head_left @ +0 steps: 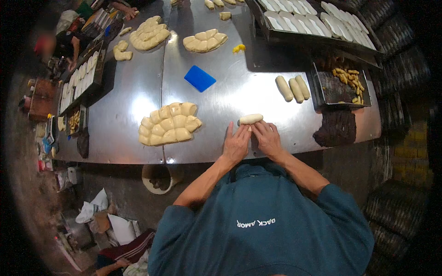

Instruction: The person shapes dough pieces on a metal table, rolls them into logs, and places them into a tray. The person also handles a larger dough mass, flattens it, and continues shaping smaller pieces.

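Observation:
A short dough roll point(251, 119) lies crosswise on the metal table near its front edge. My left hand point(236, 143) rests palm down at the near side of the roll, its outer finger spread and the other fingertips by the dough. My right hand point(268, 139) bends its fingers against the roll's near right side. A small pale bit shows between the two hands; whether it belongs to the roll cannot be told. Finished-looking dough rolls point(284, 88) lie to the right. On the left sits a slab of scored dough pieces point(169, 125), joined together.
Beyond my hands lies a blue plastic scraper point(200, 78). At right stand a metal tray of golden-brown pieces point(348, 77) and a dark cloth point(335, 129). A large tray of pale rolls point(310, 32) is behind. More dough point(206, 40) sits farther back. Another person's hand point(130, 13) appears upper left.

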A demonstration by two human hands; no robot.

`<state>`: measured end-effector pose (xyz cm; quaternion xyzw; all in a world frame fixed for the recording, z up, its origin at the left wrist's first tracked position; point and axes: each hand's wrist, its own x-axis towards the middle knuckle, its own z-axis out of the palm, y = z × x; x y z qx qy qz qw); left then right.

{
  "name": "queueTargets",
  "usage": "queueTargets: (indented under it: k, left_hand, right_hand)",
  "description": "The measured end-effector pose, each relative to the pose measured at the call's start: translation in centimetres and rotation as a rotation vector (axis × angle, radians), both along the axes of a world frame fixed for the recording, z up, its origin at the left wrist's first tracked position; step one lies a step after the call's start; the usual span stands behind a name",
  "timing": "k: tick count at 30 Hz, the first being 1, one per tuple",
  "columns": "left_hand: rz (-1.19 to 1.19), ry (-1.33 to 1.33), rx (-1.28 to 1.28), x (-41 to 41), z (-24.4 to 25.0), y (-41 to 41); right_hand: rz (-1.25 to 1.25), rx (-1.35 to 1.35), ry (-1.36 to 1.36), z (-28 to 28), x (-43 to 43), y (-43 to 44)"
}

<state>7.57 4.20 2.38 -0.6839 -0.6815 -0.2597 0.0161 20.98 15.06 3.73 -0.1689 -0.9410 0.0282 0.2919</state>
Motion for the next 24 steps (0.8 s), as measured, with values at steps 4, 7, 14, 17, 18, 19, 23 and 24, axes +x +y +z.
queueTargets:
  k: [4,7,14,17,18,19,23,24]
  left_hand:
    - [0.042,-0.096,-0.023,-0.4,-0.2,0.0]
    - [0.015,-0.001,0.118,0.1,-0.5,-0.3]
    - [-0.056,0.047,-0.026,2.2,-1.9,-2.6]
    - [-0.078,-0.102,-0.14,1.4,-1.8,-3.3]
    - [-0.082,-0.185,-0.186,1.0,-1.6,-3.7]
    - [-0.001,-0.437,-0.225,0.6,-1.3,-4.1]
    - [0.175,-1.583,-0.347,-0.8,-0.2,-4.7]
    - [0.235,-1.925,-0.418,-1.1,0.0,-4.5]
  right_hand:
    - [-0.15,-0.393,-0.186,-0.7,0.5,-0.7]
    - [-0.106,-0.152,-0.081,-0.3,0.9,-1.6]
    - [-0.134,-0.924,-0.093,1.6,-1.2,-0.5]
    - [-0.104,-0.546,0.052,0.2,-3.7,1.0]
    - [-0.077,-0.429,0.013,-0.4,-3.9,0.8]
    - [-0.012,-0.276,0.026,-1.0,-4.1,0.6]
    - [0.097,-0.023,-0.008,-1.5,-3.9,-0.6]
    - [0.02,-0.082,-0.136,-1.3,-4.1,-0.6]
